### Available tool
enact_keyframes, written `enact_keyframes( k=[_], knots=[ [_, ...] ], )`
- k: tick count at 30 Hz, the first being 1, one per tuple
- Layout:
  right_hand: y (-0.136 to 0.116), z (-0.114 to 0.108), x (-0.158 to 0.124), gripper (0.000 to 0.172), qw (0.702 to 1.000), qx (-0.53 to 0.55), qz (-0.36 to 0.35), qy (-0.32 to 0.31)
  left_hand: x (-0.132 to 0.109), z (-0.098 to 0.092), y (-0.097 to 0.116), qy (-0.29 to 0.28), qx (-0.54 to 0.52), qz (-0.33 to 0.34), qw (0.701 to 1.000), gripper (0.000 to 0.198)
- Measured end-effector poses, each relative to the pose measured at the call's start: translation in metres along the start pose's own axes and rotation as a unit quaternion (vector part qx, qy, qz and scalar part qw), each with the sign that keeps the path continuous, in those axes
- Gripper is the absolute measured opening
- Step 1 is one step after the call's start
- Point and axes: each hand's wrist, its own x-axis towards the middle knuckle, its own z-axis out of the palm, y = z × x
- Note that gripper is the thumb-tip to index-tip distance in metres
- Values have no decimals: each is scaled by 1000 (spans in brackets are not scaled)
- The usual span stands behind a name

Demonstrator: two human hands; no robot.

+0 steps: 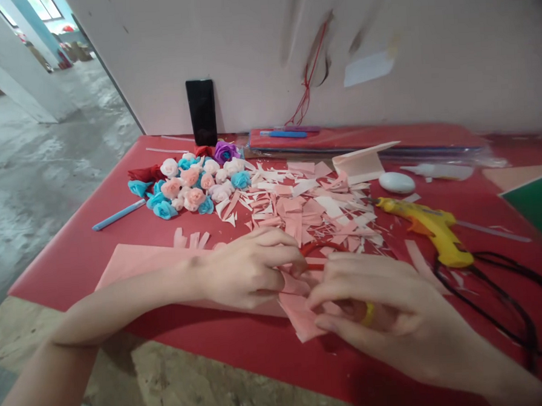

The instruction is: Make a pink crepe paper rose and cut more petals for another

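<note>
My left hand (251, 267) is closed, its curled fingers gripping the upper left part of a small pink paper piece (299, 319). From the other side, my right hand (389, 300) pinches the same piece between thumb and fingers. A yellow band (369, 313) shows by the right hand's fingers. Red looped handles (323, 247), like those of scissors, lie just beyond the hands, partly hidden by them. Under my left forearm rests a larger pink paper sheet (138, 261). Beyond the hands spreads a heap of pink and white paper scraps (293, 208).
Paper roses (192, 178) cluster at the back left, near an upright phone (201, 113). A yellow glue gun (429, 228) with a black cord (508, 315) lies at right, near a white oval object (397, 182). A blue pen (119, 214) lies by the left edge.
</note>
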Motion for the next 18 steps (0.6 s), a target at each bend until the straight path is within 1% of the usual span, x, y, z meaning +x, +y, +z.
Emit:
enact_keyframes(
  k=[4,9,15,18],
  knots=[
    [3,-2,-3,15,1000,-5,9,-14,0,0,0,-11,11,2,1000,24],
    [2,-3,-8,7,1000,-11,6,2,1,-2,0,8,14,-3,1000,23],
    [-6,-2,-8,2,993,-107,-15,37,0,-3,0,44,20,-27,998,26],
    [-8,-3,-7,7,991,-126,-21,38,0,-4,1,52,32,-29,998,27]
  ],
)
